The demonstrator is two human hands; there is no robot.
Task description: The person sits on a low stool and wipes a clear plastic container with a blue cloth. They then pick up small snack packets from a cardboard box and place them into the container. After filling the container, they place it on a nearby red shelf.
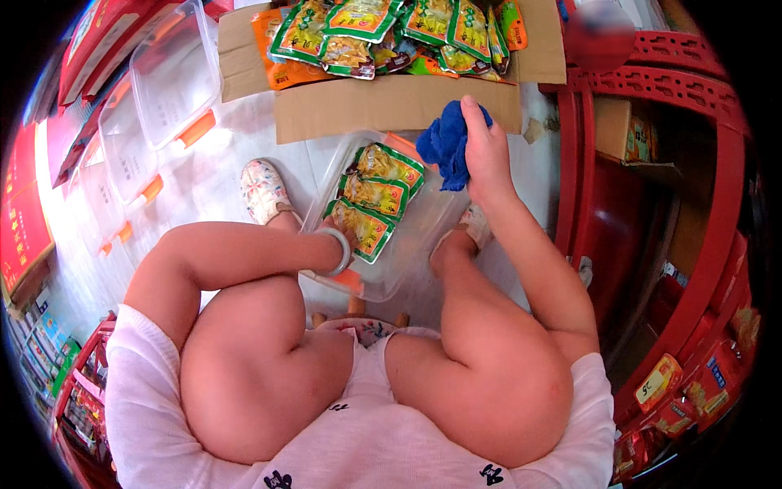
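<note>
My right hand [487, 156] is raised over the far right corner of a clear plastic storage box [421, 244], gripping a crumpled blue cloth [451, 147]. Inside the box, three green-edged food packets [379, 195] lie overlapped in a row. Down in the box, my left hand [343, 235] has its fingers at the left edge of the nearest packet [364, 229]; they are dark and partly hidden, and seem to hold that edge. A white bangle [343, 250] circles the left wrist. The box stands on the floor between my feet and has orange latches.
Beyond the box, an open cardboard carton [397, 107] holds a heap of similar packets [366, 24]. Several clear plastic boxes [177, 85] with orange latches stand along the left. A red metal shelf frame [574, 171] rises at the right, with a small carton [611, 128] on it.
</note>
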